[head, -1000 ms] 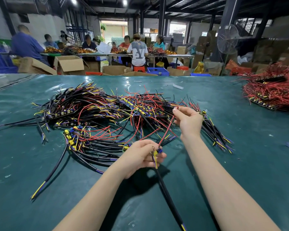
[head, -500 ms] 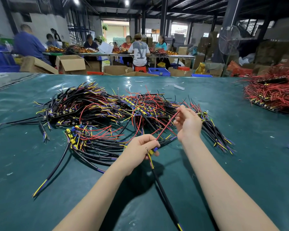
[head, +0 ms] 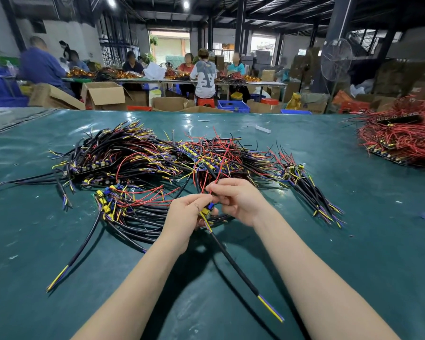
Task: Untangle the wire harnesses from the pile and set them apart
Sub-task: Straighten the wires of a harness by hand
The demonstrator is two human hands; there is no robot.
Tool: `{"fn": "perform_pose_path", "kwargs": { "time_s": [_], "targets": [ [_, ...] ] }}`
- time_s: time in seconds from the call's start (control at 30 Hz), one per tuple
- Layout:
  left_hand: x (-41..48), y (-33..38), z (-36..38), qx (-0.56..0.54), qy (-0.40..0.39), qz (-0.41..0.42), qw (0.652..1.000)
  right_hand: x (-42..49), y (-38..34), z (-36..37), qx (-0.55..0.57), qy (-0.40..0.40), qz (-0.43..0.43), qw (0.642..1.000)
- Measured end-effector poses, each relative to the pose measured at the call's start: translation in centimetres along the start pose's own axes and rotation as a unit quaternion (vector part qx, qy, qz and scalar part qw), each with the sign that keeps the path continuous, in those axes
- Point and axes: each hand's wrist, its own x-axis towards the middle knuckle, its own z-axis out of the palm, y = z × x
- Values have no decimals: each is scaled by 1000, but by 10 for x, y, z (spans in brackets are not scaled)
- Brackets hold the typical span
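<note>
Nearest me, one harness (head: 231, 261) is trailing its black sheathed tail toward the near edge of the green table (head: 366, 253). Its stripped yellow and purple ends (head: 271, 309) are lying free, so that end isn't caught on anything. Just past it the left hand (head: 185, 215) is gripping the harness at its yellow-and-blue connector (head: 207, 210), fingers curled round it. The right hand (head: 241, 201), right up against the left, is pinching the thin red lead (head: 220, 165) that's running from there up into the pile (head: 133, 158). I'd say that lead is the whole job here: it's threading in among the other reds at the middle of the heap, so yanking is only going to tighten things. Better to be anchoring the connector with the left and walking the right-hand pinch up the lead bit by bit, lifting it over whatever's crossing it. Beyond the hands the pile is sprawling left to right across the table. On its right side a fan of black cables (head: 312, 192) is lying a bit straighter, maybe the finished ones, can't say for sure. Far right there's a separate heap of red wires (head: 402, 141), and way back people (head: 204, 74) are sitting at other tables.
</note>
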Motion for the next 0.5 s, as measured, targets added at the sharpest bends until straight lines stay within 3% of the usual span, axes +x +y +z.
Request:
{"fn": "perform_pose_path", "kwargs": {
  "time_s": [0.13, 0.27, 0.33, 0.43, 0.5],
  "targets": [
    [0, 1, -4, 46, -44, -22, 998, 3, -5, -1, 28, 112, -70, 991],
    [-6, 3, -4, 112, -137, -46, 983, 3, -20, -24, 157, 259, -109, 947],
    [-6, 2, -5, 105, -145, -38, 983, 0, -26, -37, 175, 293, -135, 930],
    [0, 4, -9, 37, -79, -6, 996, -2, -24, -32, 77, 248, -127, 957],
    [3, 6, -11, 13, -25, 22, 999, -3, -20, -16, -47, 136, -71, 987]
  ]
}}
